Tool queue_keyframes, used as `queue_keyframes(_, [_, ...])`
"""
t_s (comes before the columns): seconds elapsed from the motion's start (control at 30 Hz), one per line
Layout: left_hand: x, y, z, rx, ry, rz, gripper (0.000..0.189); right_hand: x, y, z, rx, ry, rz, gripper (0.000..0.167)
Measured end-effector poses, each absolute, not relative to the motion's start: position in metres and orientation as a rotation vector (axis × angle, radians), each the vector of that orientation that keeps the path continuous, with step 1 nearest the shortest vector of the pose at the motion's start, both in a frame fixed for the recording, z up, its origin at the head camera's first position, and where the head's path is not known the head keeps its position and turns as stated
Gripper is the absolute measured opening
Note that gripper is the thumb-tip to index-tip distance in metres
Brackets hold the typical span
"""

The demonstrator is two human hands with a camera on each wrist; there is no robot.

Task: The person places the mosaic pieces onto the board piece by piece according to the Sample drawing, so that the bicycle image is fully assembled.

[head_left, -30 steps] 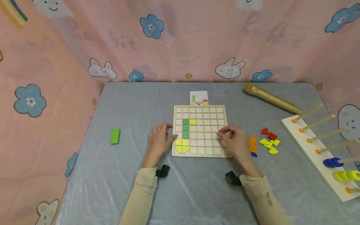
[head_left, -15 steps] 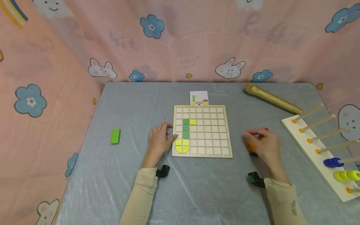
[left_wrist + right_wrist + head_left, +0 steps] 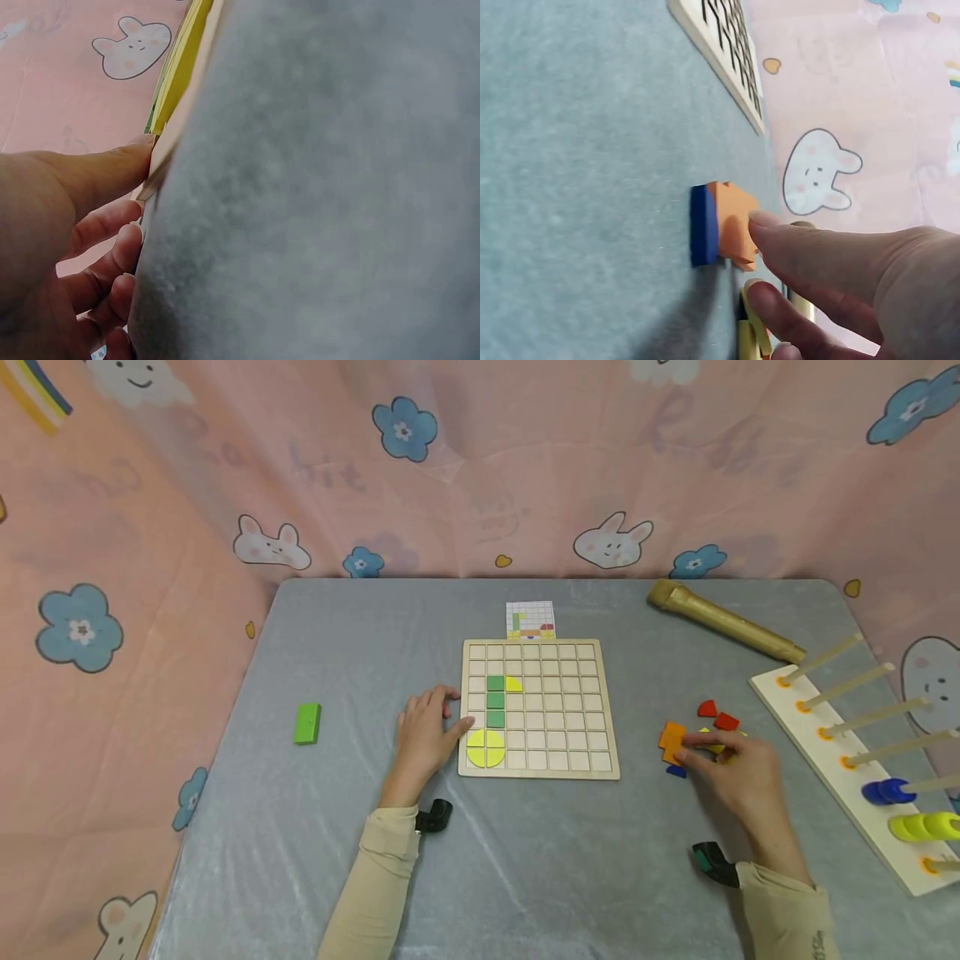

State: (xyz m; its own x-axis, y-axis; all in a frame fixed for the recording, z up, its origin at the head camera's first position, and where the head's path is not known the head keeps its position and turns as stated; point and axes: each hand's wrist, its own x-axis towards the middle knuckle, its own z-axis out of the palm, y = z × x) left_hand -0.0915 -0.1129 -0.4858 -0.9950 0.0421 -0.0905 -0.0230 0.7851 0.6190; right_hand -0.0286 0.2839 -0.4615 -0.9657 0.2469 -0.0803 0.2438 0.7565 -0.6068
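Observation:
A wooden grid board (image 3: 558, 689) lies mid-table, with green squares (image 3: 496, 701) in one column. Four-part aside, a yellow disc of quarter pieces (image 3: 492, 739) fills its lower left, and one yellow quarter (image 3: 513, 684) sits higher up. My left hand (image 3: 422, 732) holds the board's left edge, thumb on top and fingertips against the side. Right of the board, my right hand (image 3: 738, 777) hovers at the loose pieces, thumb and forefinger apart. The thumb is right at the orange pieces (image 3: 735, 214); a blue piece (image 3: 703, 225) lies beside them. Yellow pieces (image 3: 748, 341) are partly hidden under the fingers.
Two red pieces (image 3: 726, 721) lie beyond the right hand. A printed grid card (image 3: 529, 617) lies behind the board. A gold tube (image 3: 726, 622) lies at the back right, near a white peg rack (image 3: 847, 781) with rings. A green block (image 3: 307, 724) is at left.
My right hand has moved from the board's right side over to the loose pieces, its thumb and forefinger now apart. The left hand has stayed at the board's left edge.

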Motion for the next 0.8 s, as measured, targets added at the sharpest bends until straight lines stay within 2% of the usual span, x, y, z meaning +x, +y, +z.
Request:
queue_keyframes(0.1, [-0.092,-0.113,-0.487,0.014,2.874,0.999,0.043,-0.027,0.284,-0.466,-0.413,-2.939,0.996,0.030])
queue_keyframes(0.43, [-0.091,-0.113,-0.487,0.006,2.872,1.006,0.042,-0.027,0.278,-0.470,-0.382,-2.904,0.912,0.016])
queue_keyframes(0.8, [-0.091,-0.113,-0.486,0.012,2.883,0.998,0.042,-0.028,0.272,-0.470,-0.418,-2.895,0.929,0.023])
